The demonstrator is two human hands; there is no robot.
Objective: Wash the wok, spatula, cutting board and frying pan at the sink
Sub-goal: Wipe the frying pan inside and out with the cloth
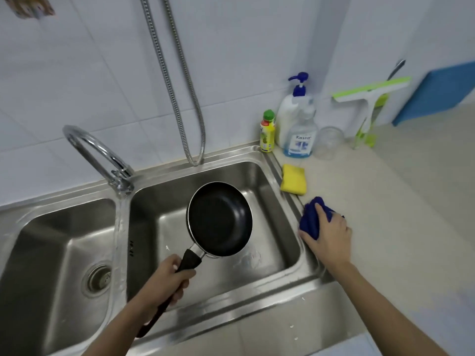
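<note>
Frying pan (220, 219): black non-stick inside, metal rim, held above the right basin of the double sink (279, 291), tilted so you look into its bowl. Your left hand (167, 277) grips the black handle, fingers curled round it, thumb on top near the pan end; the handle's tail runs back under your wrist.

Your right hand (327, 235) lies on the dark blue cloth (312, 218) at the sink's right rim, where steel meets the beige counter (385, 201). The fingers wrap over the bunched fabric and hold it; the thumb sits at the cloth's near edge.

Yellow sponge (293, 180): on the counter just beyond the cloth, touching the sink rim.

Back corner, against the tiled wall: a small yellow bottle with a green cap (267, 132), a white pump bottle with a blue head (291, 111), and a clear bottle with a blue label (300, 136) in front of it. Beside these a clear glass object (329, 141), probably a jar, outline too faint to confirm. A green and white squeegee (370, 98) leans on the wall to the right.

Chrome tap (95, 152) stands on the divider between the basins, its spout arching to the left. A metal hose (177, 80) hangs down the wall in a loop behind the right basin. The left basin shows its drain strainer (97, 280).
</note>
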